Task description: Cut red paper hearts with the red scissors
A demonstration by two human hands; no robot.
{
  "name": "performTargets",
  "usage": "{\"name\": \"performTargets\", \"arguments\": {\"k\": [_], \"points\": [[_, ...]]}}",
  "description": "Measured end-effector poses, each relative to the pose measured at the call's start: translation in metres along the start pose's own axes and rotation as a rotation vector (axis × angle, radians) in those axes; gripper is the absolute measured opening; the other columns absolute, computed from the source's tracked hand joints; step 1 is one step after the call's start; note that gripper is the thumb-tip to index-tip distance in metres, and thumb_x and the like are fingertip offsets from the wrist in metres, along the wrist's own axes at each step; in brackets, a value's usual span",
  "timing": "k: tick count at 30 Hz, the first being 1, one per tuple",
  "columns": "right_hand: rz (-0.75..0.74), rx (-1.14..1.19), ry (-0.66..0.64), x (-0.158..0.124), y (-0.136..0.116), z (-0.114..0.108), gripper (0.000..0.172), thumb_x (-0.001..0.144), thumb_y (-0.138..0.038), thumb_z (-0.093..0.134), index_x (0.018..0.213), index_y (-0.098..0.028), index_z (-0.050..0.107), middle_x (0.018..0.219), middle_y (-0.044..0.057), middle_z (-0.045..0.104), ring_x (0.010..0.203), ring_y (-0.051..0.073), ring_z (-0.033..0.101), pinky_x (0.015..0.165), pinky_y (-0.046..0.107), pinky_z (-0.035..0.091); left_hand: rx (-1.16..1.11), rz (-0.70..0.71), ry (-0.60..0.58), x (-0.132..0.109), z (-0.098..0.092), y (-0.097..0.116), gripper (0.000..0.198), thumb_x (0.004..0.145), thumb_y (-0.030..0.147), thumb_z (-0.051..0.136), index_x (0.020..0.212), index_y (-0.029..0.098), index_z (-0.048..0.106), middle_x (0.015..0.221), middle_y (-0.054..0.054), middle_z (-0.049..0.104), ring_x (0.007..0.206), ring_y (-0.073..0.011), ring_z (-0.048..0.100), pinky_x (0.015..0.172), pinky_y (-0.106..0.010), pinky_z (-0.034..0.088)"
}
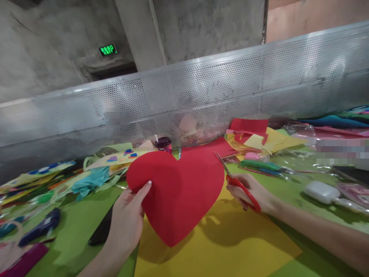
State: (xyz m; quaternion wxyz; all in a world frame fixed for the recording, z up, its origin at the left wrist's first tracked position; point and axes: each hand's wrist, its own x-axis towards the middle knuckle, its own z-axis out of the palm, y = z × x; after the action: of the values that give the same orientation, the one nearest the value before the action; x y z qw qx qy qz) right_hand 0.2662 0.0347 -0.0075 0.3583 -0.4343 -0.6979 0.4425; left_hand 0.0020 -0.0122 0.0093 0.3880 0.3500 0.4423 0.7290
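Note:
My left hand (127, 219) pinches the left lobe of a large red paper heart (178, 192) and holds it up above a yellow sheet (225, 246). At the heart's right edge, my right hand (249, 192) grips red-handled scissors (236, 181). Their metal blades point up and away, slightly apart, next to the heart's upper right edge.
A green table cover (77, 227) carries coloured paper scraps at the left, red and yellow offcuts (253, 134) at the back, a dark jar (163, 144), a black phone (100, 231), a white case (321, 191) and plastic wrappers. A perforated metal barrier (201, 88) stands behind.

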Motion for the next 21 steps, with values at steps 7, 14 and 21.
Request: {"name": "performTargets", "arguments": {"k": [7,14,21], "points": [[-0.002,0.0,-0.004,0.0001,0.0007,-0.0001,0.02,0.072,-0.027,0.052,0.061,-0.02,0.037,0.04,-0.009,0.039,0.032,0.007,0.041,0.034,0.019,0.037,0.0,-0.027,0.021,-0.0014,0.0019,0.003,0.031,0.071,0.022,0.065,0.102,0.024,0.063,0.104,-0.002,0.066,0.099,-0.0231,0.059,0.078,-0.034,0.053],[0.006,-0.009,0.012,-0.001,-0.0019,0.0011,0.021,0.072,-0.028,0.051,0.059,-0.02,0.036,0.038,-0.008,0.04,0.032,0.008,0.041,0.035,0.02,0.038,0.064,0.003,0.021,-0.0027,0.0032,0.0029,0.027,0.072,0.023,0.063,0.098,0.023,0.063,0.104,-0.004,0.066,0.097,-0.0248,0.06,0.075,-0.035,0.054],[0.005,-0.002,0.008,-0.0012,-0.0015,0.0018,0.021,0.071,-0.028,0.052,0.059,-0.02,0.037,0.039,-0.009,0.038,0.032,0.007,0.041,0.034,0.019,0.037,0.032,-0.033,0.039,-0.0041,0.0054,0.005,0.023,0.071,0.02,0.063,0.094,0.023,0.064,0.101,-0.004,0.067,0.097,-0.025,0.06,0.077,-0.036,0.053]]}}
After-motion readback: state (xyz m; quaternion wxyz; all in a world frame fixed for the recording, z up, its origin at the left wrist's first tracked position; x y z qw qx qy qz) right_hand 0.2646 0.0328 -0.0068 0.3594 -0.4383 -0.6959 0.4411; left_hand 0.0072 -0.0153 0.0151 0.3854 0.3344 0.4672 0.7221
